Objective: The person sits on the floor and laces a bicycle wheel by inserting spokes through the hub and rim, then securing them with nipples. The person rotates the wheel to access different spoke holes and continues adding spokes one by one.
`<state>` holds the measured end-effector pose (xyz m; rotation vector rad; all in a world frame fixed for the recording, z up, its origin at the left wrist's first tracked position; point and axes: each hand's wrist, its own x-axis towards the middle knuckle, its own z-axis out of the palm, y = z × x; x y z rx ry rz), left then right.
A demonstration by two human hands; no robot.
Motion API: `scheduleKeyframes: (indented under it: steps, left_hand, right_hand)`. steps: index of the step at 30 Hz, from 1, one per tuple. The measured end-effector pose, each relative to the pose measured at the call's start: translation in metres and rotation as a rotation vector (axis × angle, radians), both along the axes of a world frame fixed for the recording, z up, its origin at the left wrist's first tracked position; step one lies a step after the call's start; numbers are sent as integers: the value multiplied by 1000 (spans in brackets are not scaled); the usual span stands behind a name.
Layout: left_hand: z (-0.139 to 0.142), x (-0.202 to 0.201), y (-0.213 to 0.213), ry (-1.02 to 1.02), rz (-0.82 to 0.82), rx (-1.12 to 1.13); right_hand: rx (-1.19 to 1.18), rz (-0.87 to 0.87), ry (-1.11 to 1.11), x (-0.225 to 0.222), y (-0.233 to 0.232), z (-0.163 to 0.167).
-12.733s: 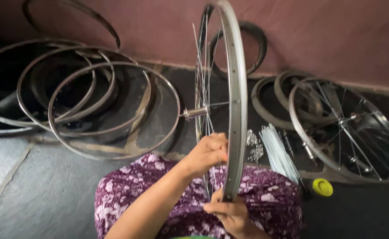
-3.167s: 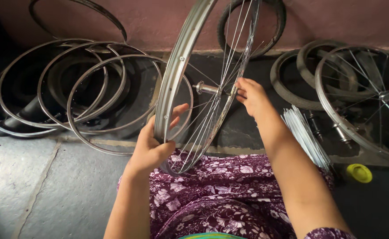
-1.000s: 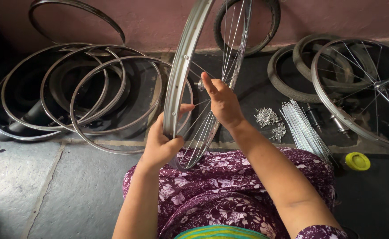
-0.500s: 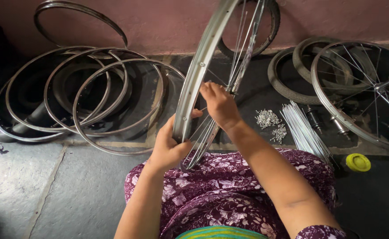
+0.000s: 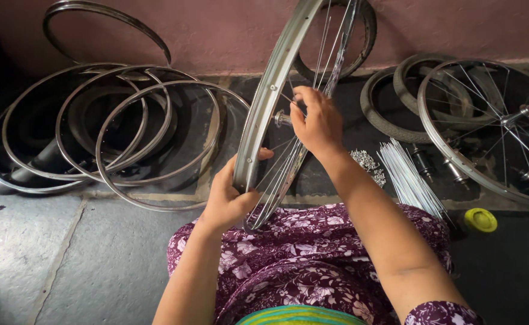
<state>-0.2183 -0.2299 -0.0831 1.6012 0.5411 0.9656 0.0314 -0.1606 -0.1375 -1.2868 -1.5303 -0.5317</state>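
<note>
A silver bicycle wheel rim (image 5: 275, 78) with thin spokes stands upright on my lap, tilted to the right at its top. My left hand (image 5: 229, 195) grips the rim near its lower edge, thumb over the metal. My right hand (image 5: 317, 123) reaches in among the spokes beside the hub (image 5: 281, 118), fingers closed around a spoke. My lap is covered by purple floral cloth (image 5: 300, 259).
Several bare rims (image 5: 135, 135) lie stacked on the floor at the left by the wall. A spoked wheel (image 5: 496, 129) and tyres (image 5: 391, 102) lie at the right. A bundle of loose spokes (image 5: 409, 177), a pile of small nipples (image 5: 370, 162) and a yellow cap (image 5: 480, 219) lie nearby.
Over the last second my right hand has moved up along the spokes toward the hub. The rim has tipped a little more to the right. My left hand keeps its hold.
</note>
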Motion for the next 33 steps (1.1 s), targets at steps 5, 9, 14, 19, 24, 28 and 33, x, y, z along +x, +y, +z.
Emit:
scheduleKeyframes:
  steps: [5,9,14,19,24,28,33]
  left_hand:
    - [-15,-3,5,-14,58,211]
    - [-49,-3,11,-79,105,282]
    - [-115,21,13,-262,144,378]
    - [-136,29,1,-175,263,426]
    - [-72,35,5,-17,468,503]
    - [4,58,40,-6,316,370]
    - [55,86,65,59,-2,-13]
  right_hand:
    - [-391,887,981,4,20,-9]
    - [-290,1196,1253,13,29,-12]
    - [-229,1114,1304,8,46,-26]
    - [-271,1096,1300,8,45,-45]
    - [-327,1055,1236,5,34,-54]
    - [-316,1064,1283,1,26,-50]
    - [-368,1070,1355,4,12,-32]
